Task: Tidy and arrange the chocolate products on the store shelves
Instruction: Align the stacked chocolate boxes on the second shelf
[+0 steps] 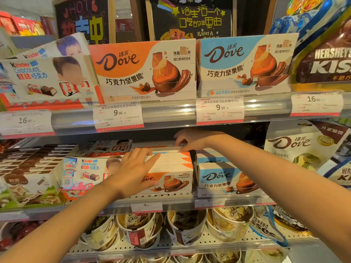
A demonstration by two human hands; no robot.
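The orange Dove boxes (171, 168) sit in a row on the middle shelf, between the Kinder box (85, 170) on the left and the blue Dove boxes (220, 175) on the right, and this looks like the squaring-up step. The left hand (136, 168) lies flat over the near boxes, fingers straight and together, pressing on their tops. The right hand (190, 140) reaches to the far end of the row, fingers curled, pinching the back box's top edge. Next, I'd guess, comes a push or pull to line the row flush, careful not to nudge the blue neighbours just beside it.
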